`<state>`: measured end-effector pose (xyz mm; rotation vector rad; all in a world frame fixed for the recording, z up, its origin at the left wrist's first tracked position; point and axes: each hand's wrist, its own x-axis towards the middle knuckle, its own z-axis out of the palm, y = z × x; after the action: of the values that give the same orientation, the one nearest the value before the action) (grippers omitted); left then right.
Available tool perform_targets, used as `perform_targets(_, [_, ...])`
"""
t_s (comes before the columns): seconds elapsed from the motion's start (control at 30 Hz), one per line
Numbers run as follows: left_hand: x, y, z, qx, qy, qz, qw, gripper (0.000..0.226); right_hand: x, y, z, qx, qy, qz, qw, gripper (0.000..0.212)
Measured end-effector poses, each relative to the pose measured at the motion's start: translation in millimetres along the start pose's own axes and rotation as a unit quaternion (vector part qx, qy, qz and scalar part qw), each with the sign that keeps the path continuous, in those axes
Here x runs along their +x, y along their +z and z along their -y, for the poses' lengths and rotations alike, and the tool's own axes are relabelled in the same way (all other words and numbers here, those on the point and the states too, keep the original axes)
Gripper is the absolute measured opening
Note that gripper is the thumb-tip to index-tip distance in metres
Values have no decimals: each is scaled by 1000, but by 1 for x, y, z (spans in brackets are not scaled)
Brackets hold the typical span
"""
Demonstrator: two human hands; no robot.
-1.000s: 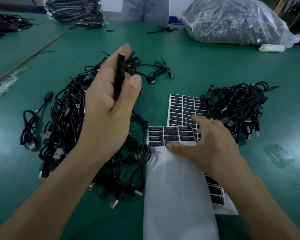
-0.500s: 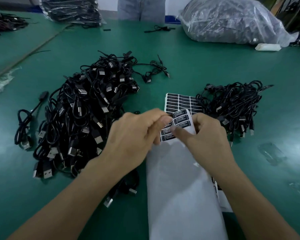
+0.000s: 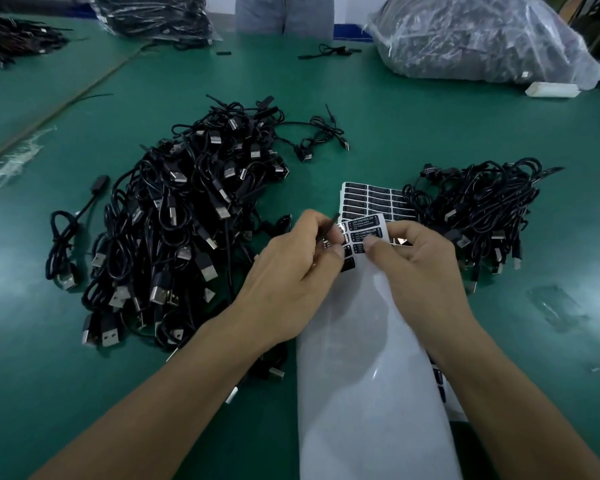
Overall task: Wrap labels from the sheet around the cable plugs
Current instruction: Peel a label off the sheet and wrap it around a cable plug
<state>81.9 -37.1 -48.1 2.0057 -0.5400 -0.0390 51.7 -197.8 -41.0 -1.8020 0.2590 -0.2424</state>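
A long white label sheet [image 3: 371, 368] runs from the near edge to mid-table; its far end with black labels [image 3: 366, 225] is bent up. My right hand [image 3: 416, 268] pinches that bent end, thumb on a label. My left hand [image 3: 291, 275] grips a slim black cable plug [image 3: 328, 228] and touches the sheet's left edge with it. A second sheet of black labels [image 3: 371, 199] lies flat just beyond. A big heap of black USB cables [image 3: 181, 216] lies to the left, a smaller heap [image 3: 478, 209] to the right.
The green table [image 3: 395, 133] carries a clear bag of cables [image 3: 471, 36] at the back right, a white block [image 3: 551, 89] beside it, another bag [image 3: 160, 15] at the back left and a single cable [image 3: 329, 51] between. A person [image 3: 284, 12] stands across the table.
My left hand came down from in front of the camera with the black plug to the sheet. My right hand lifted and bent the labelled end of the sheet, which lay flat before.
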Motion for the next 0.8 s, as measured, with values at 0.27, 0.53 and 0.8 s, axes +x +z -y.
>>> perform_targets(0.27, [-1, 3, -7, 9, -6, -39, 999, 47, -1, 0, 5, 17, 20, -1, 1000, 19])
perform_targets(0.53, [-2, 4, -6, -21, 5, -55, 998, 53, -2, -1, 9, 38, 41, 28, 998, 27])
perform_targets(0.8, [-2, 4, -7, -17, 9, -68, 997, 54, -3, -1, 11, 30, 48, 22, 998, 23])
